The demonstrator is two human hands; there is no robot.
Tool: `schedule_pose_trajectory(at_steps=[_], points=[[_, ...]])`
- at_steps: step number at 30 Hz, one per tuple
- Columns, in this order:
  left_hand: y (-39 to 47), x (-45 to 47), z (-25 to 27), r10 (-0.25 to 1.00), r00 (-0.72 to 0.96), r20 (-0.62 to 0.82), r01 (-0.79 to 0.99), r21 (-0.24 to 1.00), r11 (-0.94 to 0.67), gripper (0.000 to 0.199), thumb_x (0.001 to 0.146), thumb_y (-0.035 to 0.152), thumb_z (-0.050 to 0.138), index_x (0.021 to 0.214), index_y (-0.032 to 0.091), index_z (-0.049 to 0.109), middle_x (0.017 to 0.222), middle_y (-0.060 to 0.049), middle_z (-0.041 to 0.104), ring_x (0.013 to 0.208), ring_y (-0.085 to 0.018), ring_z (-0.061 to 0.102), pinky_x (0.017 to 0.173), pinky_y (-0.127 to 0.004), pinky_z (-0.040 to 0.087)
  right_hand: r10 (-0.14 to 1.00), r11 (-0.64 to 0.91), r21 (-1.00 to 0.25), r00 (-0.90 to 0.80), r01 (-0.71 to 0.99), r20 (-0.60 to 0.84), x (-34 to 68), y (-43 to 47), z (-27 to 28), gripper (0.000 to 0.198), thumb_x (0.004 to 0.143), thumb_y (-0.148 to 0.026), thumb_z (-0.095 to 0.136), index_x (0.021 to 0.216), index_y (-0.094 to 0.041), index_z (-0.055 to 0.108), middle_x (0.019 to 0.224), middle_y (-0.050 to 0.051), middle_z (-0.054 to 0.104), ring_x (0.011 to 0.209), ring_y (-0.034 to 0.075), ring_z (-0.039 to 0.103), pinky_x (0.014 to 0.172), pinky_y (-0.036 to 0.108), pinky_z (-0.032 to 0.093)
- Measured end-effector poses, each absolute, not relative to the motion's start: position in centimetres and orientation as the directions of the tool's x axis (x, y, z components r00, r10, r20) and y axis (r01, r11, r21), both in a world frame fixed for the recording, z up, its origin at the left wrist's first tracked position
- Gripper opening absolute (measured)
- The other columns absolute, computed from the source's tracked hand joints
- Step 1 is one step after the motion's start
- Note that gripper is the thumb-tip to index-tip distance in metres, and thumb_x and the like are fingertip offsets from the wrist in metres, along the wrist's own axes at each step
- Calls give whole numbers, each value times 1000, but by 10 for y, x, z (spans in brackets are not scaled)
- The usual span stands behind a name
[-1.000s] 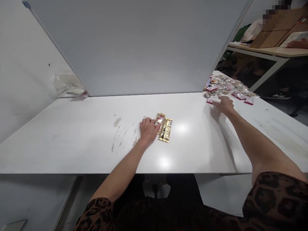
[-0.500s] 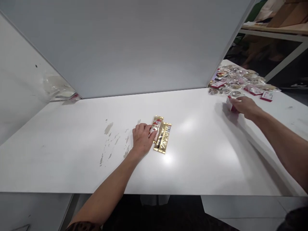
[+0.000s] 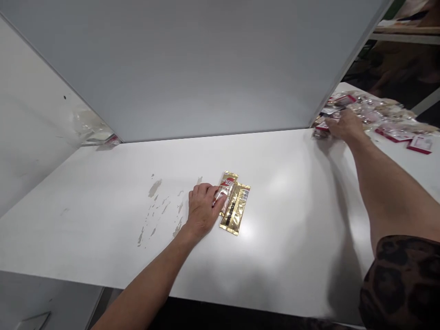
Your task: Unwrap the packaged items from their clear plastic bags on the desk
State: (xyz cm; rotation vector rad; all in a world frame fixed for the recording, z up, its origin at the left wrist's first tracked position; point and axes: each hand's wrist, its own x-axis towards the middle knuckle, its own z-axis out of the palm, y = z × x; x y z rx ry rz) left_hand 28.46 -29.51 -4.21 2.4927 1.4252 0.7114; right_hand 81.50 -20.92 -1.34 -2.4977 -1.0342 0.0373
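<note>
My left hand [image 3: 202,206] lies on the white table, its fingers curled and thumb against a gold and red coffee sachet [image 3: 227,184]. Right beside it, slightly overlapping, a second gold sachet [image 3: 236,208] lies back side up with a barcode at its upper end. My right hand [image 3: 346,124] reaches far forward into a pile of clear-wrapped packets [image 3: 385,110]. Its fingertips are blurred beside a red-edged packet [image 3: 323,125], and I cannot make out whether they grip anything.
A tall grey panel [image 3: 213,68] stands along the table's back edge. Clear plastic bags [image 3: 99,135] show at its left end. Red-edged flat boxes [image 3: 421,144] lie at the pile's near right. Grey worn marks [image 3: 154,188] spot the white table [image 3: 103,215].
My right hand has moved forward into the pile; the small red and white box it held before no longer shows in it. My left hand stays at the sachets. The view has shifted slightly.
</note>
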Motion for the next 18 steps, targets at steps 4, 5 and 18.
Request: schedule_pose_trajectory(at_steps=[4,5,18], points=[[-296,284,-43,843,427,326,756,383,-531,24,100,37,63,116,22,73,116,-8,68,105,-24,58,92,-42,45,641,-729,-262,765,633,63,783,-205,-24,87,101,-64,50,160,-1,38,160,38,36,152,48,32,119,62,23],[-296,284,-43,843,428,325,755,384,-531,24,100,37,63,116,22,73,116,-8,68,105,-24,58,92,-42,45,641,-737,-231,766,635,58,778,-203,-24,84,102,-62,48,159,-1,40,161,38,34,153,49,30,120,63,22],[-293,284,-46,840,434,326,746,393,-538,25,100,38,63,116,22,72,116,-8,68,106,-24,57,93,-42,45,672,-689,-140,699,711,244,784,-228,-28,42,99,-15,53,136,5,61,132,34,64,130,38,60,107,46,47]])
